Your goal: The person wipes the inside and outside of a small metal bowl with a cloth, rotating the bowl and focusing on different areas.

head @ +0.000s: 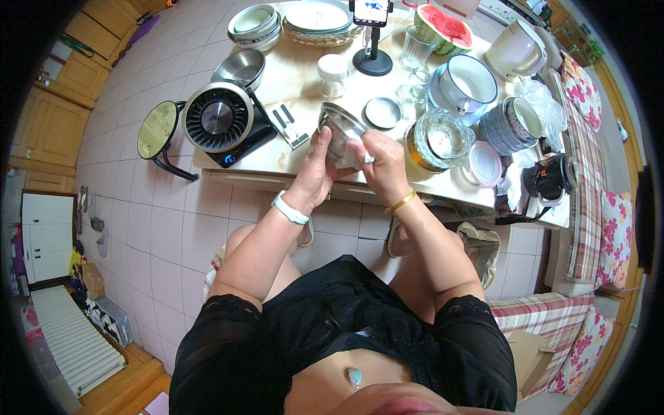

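A small shiny bowl (pixel 336 127), metal or glass, is tilted above the table's near edge. My left hand (pixel 314 174) grips it from the left side, thumb up along the wall. On the other side, my right hand (pixel 385 162) has a crumpled white tissue or cloth (pixel 369 156) pinched in its fingers and pressed to the bowl. My fingers hide part of both. Just beyond lies a shallow round metal lid (pixel 383 112), and a clear jar with a white cap (pixel 332 72) stands farther back.
Left of the hands stand a black desk fan (pixel 218 120) and a steel bowl (pixel 239 67). To the right are stacked glass bowls (pixel 445 136), an enamel pot (pixel 469 83) and stacked ceramic bowls (pixel 502 127). A phone stand (pixel 372 61) and cut watermelon (pixel 447 31) are behind.
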A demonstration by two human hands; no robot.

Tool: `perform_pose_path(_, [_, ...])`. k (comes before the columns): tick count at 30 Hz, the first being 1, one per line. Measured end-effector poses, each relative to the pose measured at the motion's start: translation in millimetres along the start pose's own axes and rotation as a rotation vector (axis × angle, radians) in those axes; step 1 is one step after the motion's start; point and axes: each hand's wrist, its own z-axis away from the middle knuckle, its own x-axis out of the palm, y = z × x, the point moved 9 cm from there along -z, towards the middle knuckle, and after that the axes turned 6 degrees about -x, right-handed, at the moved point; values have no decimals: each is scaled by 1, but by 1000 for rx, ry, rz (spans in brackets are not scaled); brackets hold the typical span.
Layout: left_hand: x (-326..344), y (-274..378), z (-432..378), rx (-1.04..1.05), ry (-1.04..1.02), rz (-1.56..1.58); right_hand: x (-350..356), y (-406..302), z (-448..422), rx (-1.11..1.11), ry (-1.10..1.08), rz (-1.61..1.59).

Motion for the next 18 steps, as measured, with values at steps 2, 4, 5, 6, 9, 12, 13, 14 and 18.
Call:
perform_pose_path(2, [-8,2,0,18,33,-4,4,-7,-2,-43,-32,-8])
perform_pose_path(4, [-9,9,3,63,81,17,8,-12,-2,-91,-72,16])
perform_pose_path(5, [-11,8,2,63,80,17,9,-12,-2,-91,-72,16])
perform_pose_path(6, [-12,6,1,49,61,53,11,-13,-2,-109,-73,29])
perform_pose_path(9, [-8,7,3,52,46,108,14,-16,-1,-141,-86,73])
perform_pose_path(12, [-10,7,4,77,43,139,15,-18,-2,-163,-108,102])
perform_pose_path(13, [-12,6,4,85,37,150,16,-20,-2,-171,-118,101])
perform_pose_path(14, [-11,5,4,85,37,150,16,-20,-2,-171,-118,100])
perform_pose_path(18, [-9,6,3,113,-20,134,16,-21,-2,-185,-123,66])
